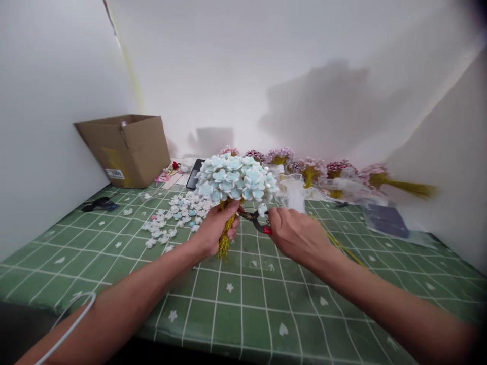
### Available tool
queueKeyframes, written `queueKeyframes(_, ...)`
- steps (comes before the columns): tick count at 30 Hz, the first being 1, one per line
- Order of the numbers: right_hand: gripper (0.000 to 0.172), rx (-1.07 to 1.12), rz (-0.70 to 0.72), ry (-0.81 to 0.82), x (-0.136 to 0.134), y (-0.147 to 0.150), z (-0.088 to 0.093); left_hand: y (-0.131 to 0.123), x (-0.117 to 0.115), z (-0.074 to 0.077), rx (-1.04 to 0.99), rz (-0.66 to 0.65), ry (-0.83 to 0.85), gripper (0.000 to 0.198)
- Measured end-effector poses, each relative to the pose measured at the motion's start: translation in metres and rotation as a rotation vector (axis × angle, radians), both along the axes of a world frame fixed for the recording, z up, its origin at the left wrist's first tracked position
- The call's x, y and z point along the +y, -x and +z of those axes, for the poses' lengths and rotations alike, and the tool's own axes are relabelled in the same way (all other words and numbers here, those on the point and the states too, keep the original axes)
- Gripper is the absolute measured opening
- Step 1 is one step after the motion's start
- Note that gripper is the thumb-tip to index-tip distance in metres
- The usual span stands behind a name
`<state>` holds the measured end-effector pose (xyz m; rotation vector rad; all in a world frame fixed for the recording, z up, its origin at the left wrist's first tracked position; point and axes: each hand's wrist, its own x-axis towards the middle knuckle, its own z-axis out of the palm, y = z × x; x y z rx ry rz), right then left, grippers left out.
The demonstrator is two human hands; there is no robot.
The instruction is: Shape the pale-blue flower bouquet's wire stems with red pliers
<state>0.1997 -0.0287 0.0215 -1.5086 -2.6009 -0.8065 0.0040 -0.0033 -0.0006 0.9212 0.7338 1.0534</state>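
My left hand is wrapped round the golden stems of a bouquet of pale blue artificial flowers, held upright above the table. The cut-looking stem ends stick out below my fist. In my right hand is a pair of pliers with dark jaws and red on the handle. Its jaws reach the stems just under the flower heads, by my left fingers. Whether they grip a stem is too small to tell. One small pale blossom hangs right beside the jaws.
Loose white and pale blue blossoms lie left of the bouquet on the green checked tablecloth. A cardboard box stands back left, near a dark phone. Several pink and red bouquets line the wall. Sunglasses lie far left.
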Motion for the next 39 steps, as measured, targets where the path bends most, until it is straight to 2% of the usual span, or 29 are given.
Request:
queueKeyframes(2, 0.021, 0.017, 0.010, -0.008, 0.002, 0.002, 0.003, 0.001, 0.001, -0.001, 0.005, 0.024, -0.005, 0.042)
queueKeyframes(4, 0.021, 0.180, -0.005, 0.129, -0.001, 0.007, 0.004, 0.002, 0.003, -0.001, -0.006, 0.049, -0.038, 0.045)
queueKeyframes(6, 0.030, 0.473, 0.001, 0.407, -0.006, 0.012, 0.002, 0.003, 0.004, 0.000, -0.036, 0.079, -0.091, 0.046)
queueKeyframes(10, 0.049, 1.264, 0.048, 1.222, -0.020, 0.022, -0.011, 0.004, 0.005, 0.002, -0.111, 0.138, -0.150, 0.049)
queueKeyframes(12, 0.054, 1.580, 0.105, 1.584, -0.024, 0.026, -0.018, 0.004, 0.005, 0.001, -0.136, 0.153, -0.154, 0.050)
queueKeyframes(14, 0.056, 1.750, 0.209, 1.822, -0.025, 0.030, -0.024, 0.003, 0.004, 0.001, -0.150, 0.151, -0.147, 0.053)
queueKeyframes(16, 0.058, 1.812, 0.296, 1.956, -0.023, 0.032, -0.028, 0.002, 0.002, 0.000, -0.153, 0.129, -0.127, 0.057)
queueKeyframes(20, 0.061, 1.814, 0.419, 2.067, -0.018, 0.032, -0.033, 0.000, -0.002, 0.000, -0.156, 0.093, -0.112, 0.063)
queueKeyframes(24, 0.061, 1.807, 0.488, 2.101, -0.016, 0.030, -0.036, -0.002, -0.005, 0.001, -0.186, 0.038, -0.099, 0.065)
queueKeyframes(31, 0.061, 1.749, 0.510, 2.136, -0.015, 0.031, -0.039, -0.002, -0.005, 0.007, -0.316, -0.042, -0.047, 0.061)
queueKeyframes(39, 0.063, 1.751, 0.532, 2.154, -0.014, 0.035, -0.041, -0.003, -0.008, 0.004, -0.242, -0.021, -0.062, 0.063)
